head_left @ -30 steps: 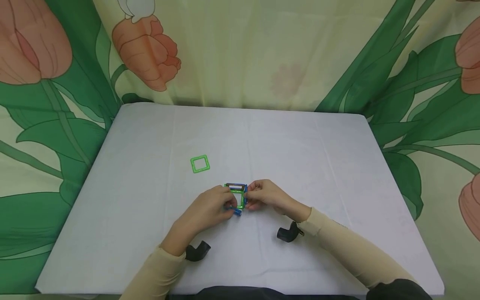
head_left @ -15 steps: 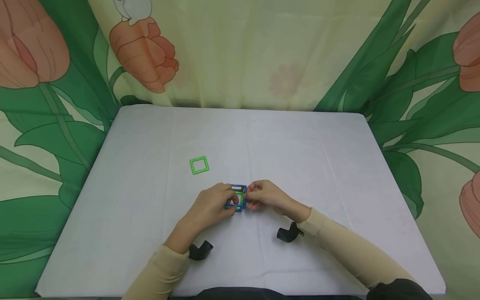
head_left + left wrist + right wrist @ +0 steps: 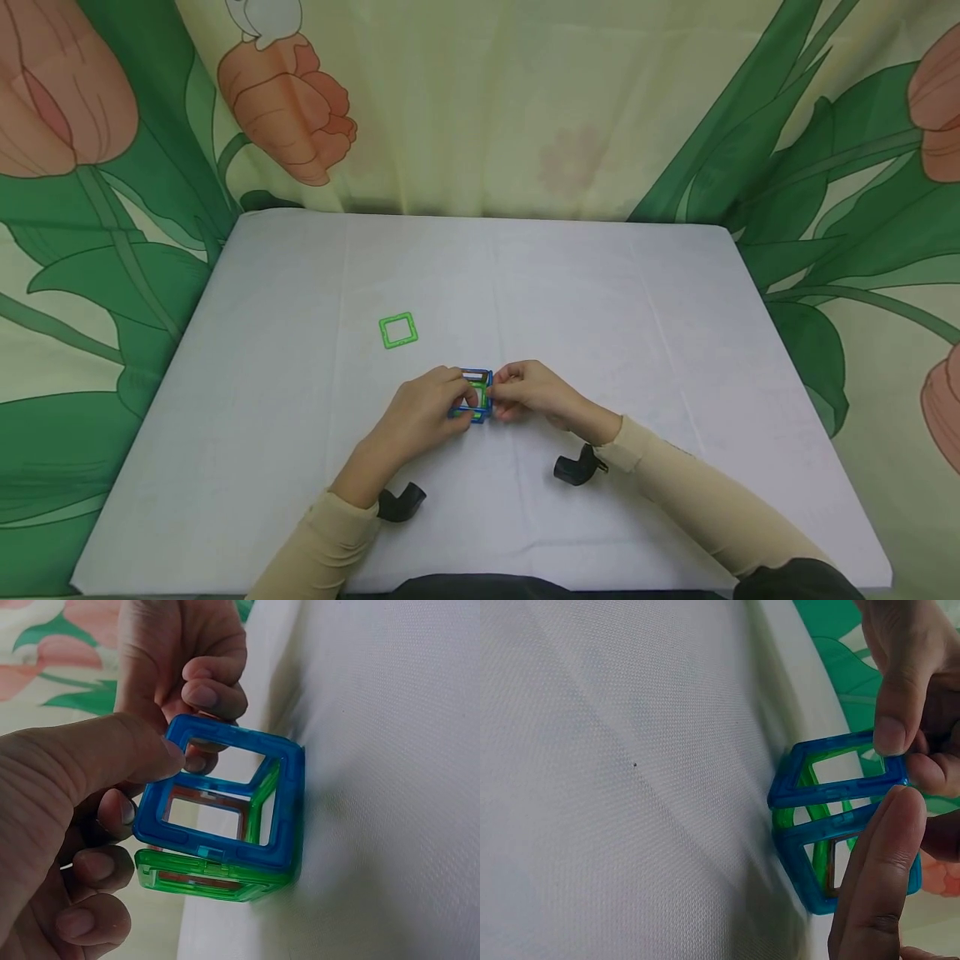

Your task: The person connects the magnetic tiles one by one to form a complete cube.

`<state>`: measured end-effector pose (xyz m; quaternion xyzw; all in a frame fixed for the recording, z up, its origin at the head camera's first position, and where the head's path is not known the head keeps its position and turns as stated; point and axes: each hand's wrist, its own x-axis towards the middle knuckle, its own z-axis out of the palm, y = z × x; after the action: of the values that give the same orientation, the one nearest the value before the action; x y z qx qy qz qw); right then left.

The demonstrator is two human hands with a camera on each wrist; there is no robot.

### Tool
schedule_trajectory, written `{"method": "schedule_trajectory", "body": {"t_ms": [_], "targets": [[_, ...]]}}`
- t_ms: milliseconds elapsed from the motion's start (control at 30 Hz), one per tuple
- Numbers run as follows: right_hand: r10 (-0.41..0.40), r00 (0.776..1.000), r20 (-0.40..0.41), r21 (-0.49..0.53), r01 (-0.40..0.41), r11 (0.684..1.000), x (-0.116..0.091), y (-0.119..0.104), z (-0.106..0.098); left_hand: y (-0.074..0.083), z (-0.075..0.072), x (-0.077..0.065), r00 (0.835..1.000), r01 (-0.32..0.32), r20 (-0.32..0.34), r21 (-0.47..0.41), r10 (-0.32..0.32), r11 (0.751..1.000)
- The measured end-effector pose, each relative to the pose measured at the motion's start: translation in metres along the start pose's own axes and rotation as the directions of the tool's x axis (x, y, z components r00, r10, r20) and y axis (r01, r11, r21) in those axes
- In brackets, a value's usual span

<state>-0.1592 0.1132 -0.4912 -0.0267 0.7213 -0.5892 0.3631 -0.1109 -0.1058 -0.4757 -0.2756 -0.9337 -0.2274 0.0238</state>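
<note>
A small box of square magnetic tiles stands on the white-covered table between my two hands. Its front tile and right-hand tile are blue, with green tiles and a brownish-red one showing through the open frames. My left hand pinches the upper left part of the front blue tile, thumb outside. From the other side my right hand holds the right-hand blue tile between curled fingers and thumb. The front blue tile stands upright, with a green tile along its left side. Fingers hide part of the box.
A loose green square tile lies flat beyond the box, to its left. Black camera mounts on both wrists hang close over the white table. A flower-printed curtain rises behind the table's far edge.
The front blue tile has swung from leaning outward to upright against the box. My left hand has shifted slightly up and right; the right hand has stayed in place.
</note>
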Motion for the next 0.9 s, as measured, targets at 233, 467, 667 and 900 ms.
{"method": "schedule_trajectory", "body": {"t_ms": [233,467,667,900], "targets": [[0.003,1.0,0.001,0.001,-0.003,1.0,-0.001,-0.002,0.0,0.0,0.001,0.0,1.0,0.01,-0.001,-0.013,-0.01,1.0],[0.0,1.0,-0.003,0.0,0.0,1.0,-0.001,-0.003,0.0,0.0,-0.001,0.001,0.999,0.039,0.015,-0.036,-0.039,0.999],[-0.002,1.0,0.002,0.021,0.002,1.0,0.0,-0.003,0.0,0.001,-0.004,0.002,0.998,0.055,0.028,-0.039,-0.053,0.998],[0.008,1.0,0.022,0.021,-0.009,1.0,-0.001,-0.002,-0.001,-0.01,-0.016,0.005,0.993,0.096,0.073,-0.037,-0.093,0.995]]}}
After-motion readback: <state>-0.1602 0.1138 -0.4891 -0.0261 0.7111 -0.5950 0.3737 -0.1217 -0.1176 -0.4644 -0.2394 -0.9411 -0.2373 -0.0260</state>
